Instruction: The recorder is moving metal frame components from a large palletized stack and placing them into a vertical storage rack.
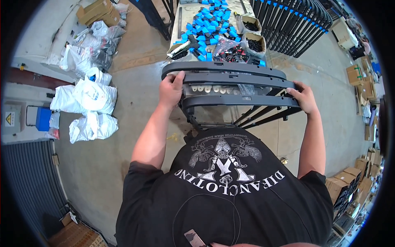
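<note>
Three dark grey curved frames stand one behind another in front of me: a far frame (247, 69), a middle frame (247, 79) and a near frame (238, 100). My left hand (170, 88) is closed round the left end of the middle frame, thumb on top. At the right ends of the middle and near frames, my right hand (303, 96) curls its fingers over the edge; which of the two it grips is hard to tell. Thin black legs (263, 115) run down below the near frame.
Beyond the frames, a workbench (185, 16) carries many blue-and-black parts (210, 24) and bags of small black pieces (254, 43). Similar frames (288, 24) lean in a row at the back right. White sacks (92, 99) lie left; cardboard boxes (354, 181) stand right.
</note>
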